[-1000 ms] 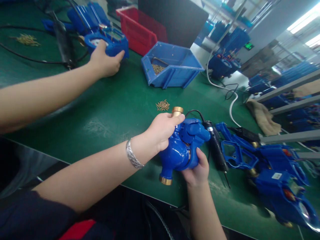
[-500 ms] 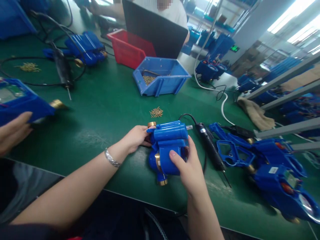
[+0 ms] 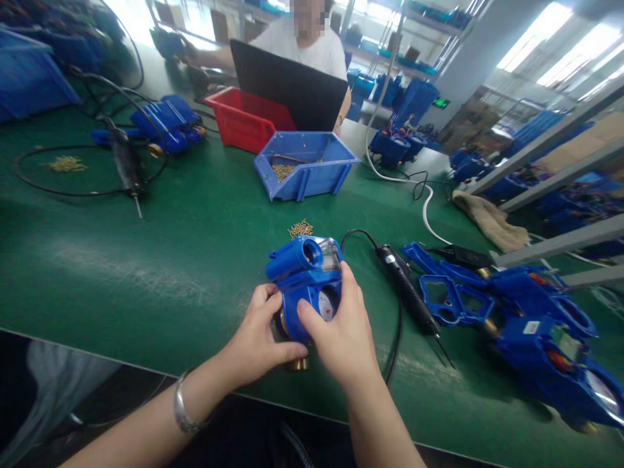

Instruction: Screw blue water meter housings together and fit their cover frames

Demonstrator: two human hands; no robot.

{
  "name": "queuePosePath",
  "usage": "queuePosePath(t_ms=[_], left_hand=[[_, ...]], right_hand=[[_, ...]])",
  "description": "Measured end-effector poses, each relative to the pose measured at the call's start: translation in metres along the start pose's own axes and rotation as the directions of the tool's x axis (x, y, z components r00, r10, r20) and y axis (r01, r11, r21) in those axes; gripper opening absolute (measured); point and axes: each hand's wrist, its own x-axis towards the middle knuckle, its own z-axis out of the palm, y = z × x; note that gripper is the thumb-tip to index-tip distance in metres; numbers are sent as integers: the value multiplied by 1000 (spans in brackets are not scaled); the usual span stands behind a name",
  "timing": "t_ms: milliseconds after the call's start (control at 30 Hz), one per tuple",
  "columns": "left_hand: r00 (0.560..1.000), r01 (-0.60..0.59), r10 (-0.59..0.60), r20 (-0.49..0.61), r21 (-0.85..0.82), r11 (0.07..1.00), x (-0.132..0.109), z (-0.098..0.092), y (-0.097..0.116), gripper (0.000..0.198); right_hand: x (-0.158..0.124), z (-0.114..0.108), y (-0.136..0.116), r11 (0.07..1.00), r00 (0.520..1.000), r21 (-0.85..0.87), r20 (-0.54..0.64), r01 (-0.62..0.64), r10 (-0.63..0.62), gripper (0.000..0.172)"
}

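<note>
A blue water meter (image 3: 306,273) with brass fittings stands near the front edge of the green table (image 3: 195,260), its dial face turned toward me. My left hand (image 3: 260,338) wraps around its lower left side, fingers curled under the body by the brass end. My right hand (image 3: 344,328) covers the right side, its fingers closed over the meter's front. A black electric screwdriver (image 3: 407,289) lies on the mat just right of my hands, tip pointing toward me. A small pile of brass screws (image 3: 301,228) lies just beyond the meter.
A blue bin (image 3: 305,166) with screws and a red bin (image 3: 244,120) stand at the back. More blue meters (image 3: 536,325) lie at right, others (image 3: 166,123) with a second screwdriver (image 3: 124,162) at back left. A person sits behind a dark panel (image 3: 292,91).
The meter has been turned upright and drawn closer to me, dial now facing me. My left hand shifted from its top to its lower side. A neighbour's hand with another meter left the view.
</note>
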Motion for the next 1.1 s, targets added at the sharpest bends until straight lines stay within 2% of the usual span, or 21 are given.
queuePosePath(t_ms=[100, 233, 300, 367, 467, 567, 667, 733, 800, 967, 1100], left_hand=[[993, 38, -43, 109, 44, 998, 8, -4, -8, 79], [962, 86, -15, 271, -253, 964, 20, -8, -13, 84], [942, 158, -20, 336, -389, 908, 23, -12, -13, 82], [936, 196, -24, 350, -467, 862, 24, -16, -12, 78], [925, 245, -22, 379, -552, 797, 26, -22, -12, 75], [888, 325, -22, 460, -592, 737, 28, -25, -15, 75], [874, 302, -17, 485, -516, 801, 31, -26, -18, 76], [868, 293, -24, 496, -473, 831, 33, -26, -19, 77], [856, 299, -4, 517, -488, 820, 36, -26, -20, 81], [825, 311, 48, 562, -524, 793, 43, -24, -16, 79], [854, 335, 17, 520, -575, 747, 40, -21, -11, 79]], right_hand=[[-6, 1, -14, 996, 1000, -87, -2, -1, 1, 84], [-10, -1, -16, 987, 994, -145, 91, 73, -60, 85], [-12, -5, -7, 988, 982, -71, 140, 136, -125, 86], [-13, -9, 9, 977, 961, 93, 185, 190, -204, 90], [-14, -10, 36, 947, 953, 296, 229, 124, -197, 101], [-11, -2, 56, 961, 943, 270, 301, 61, -145, 95], [-9, 11, 64, 959, 917, 253, 340, 126, -210, 83], [-9, 21, 64, 948, 923, 280, 306, 148, -234, 80], [-10, 32, 64, 936, 936, 315, 254, 158, -244, 77], [-10, 54, 61, 893, 965, 395, 52, 216, -257, 64], [-2, 56, 55, 847, 950, 459, 21, 268, -312, 68]])
